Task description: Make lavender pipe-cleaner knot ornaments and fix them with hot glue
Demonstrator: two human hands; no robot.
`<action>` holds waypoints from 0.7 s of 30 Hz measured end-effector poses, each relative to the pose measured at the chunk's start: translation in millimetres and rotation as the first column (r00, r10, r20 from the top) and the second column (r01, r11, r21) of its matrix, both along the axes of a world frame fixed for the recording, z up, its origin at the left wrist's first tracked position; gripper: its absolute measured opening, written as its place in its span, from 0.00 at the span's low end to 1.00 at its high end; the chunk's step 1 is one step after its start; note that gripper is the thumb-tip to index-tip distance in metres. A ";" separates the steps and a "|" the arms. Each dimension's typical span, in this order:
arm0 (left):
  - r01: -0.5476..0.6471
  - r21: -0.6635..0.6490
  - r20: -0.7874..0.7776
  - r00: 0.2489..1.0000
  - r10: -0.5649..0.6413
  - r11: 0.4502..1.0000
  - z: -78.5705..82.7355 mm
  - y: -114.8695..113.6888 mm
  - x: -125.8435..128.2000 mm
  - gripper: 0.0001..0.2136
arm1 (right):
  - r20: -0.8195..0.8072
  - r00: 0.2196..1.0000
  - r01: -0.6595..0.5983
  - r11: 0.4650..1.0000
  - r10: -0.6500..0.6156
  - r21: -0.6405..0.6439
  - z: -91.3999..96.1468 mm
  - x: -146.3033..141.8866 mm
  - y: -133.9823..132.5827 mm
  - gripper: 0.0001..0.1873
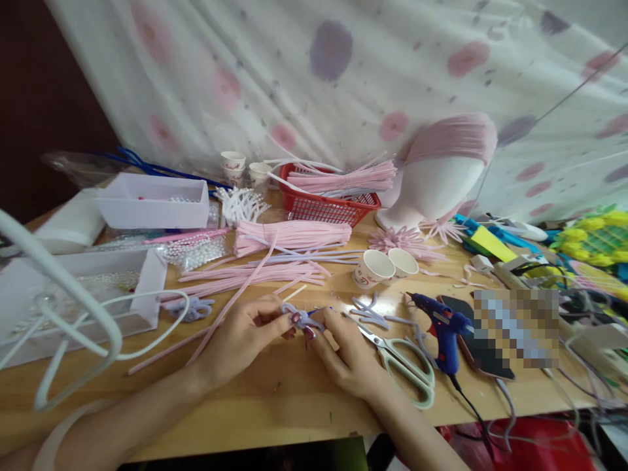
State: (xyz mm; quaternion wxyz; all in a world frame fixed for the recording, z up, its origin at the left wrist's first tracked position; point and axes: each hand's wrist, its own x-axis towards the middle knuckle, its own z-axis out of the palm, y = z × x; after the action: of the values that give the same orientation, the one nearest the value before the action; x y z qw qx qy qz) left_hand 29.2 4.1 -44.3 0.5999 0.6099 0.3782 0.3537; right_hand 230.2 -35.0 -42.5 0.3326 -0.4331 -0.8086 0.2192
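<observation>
Between my fingertips, just above the table, is a small looped piece of light purple pipe cleaner (299,318). My left hand (255,327) pinches its left side with thumb and fingers. On its right side my right hand (338,347) is closed on the same piece, its fingers partly hiding it. Beside my right hand lie scissors (405,366) with pale green handles, and short purple pipe cleaner pieces (370,311). A looped purple pipe cleaner bundle (190,309) rests left of my left hand. Long pink pipe cleaners (255,275) lie behind both hands.
A blue glue gun (445,330) stands right of the scissors, by a dark phone (483,347). Paper cups (373,269), a red basket (328,210) and a white mannequin head (434,186) are behind. White bead trays (152,288) and a white bent stand (98,314) occupy the left.
</observation>
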 end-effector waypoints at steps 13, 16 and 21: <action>-0.046 -0.238 0.137 0.987 0.081 0.970 0.1 -4.4 5.1 0.10 | 0.043 0.998 0.049 0.989 -0.044 -0.136 -4.7 -3.4 0.1 0.17; -0.031 -0.296 0.205 0.974 0.095 0.955 -1.6 -4.8 6.0 0.11 | 0.049 0.997 0.058 0.985 -0.051 -0.163 -2.0 -4.4 -0.2 0.17; -0.049 -0.268 0.193 0.976 0.103 0.962 -3.5 -3.9 5.7 0.12 | 0.155 0.984 0.102 0.990 -0.086 -0.096 -3.5 -3.9 -0.1 0.15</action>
State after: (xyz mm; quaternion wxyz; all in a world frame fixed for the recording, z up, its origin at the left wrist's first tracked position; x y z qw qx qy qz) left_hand 34.9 0.2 -47.8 0.6968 0.4705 0.3809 0.3847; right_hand 226.3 -35.1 -46.1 0.2577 -0.5026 -0.7977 0.2115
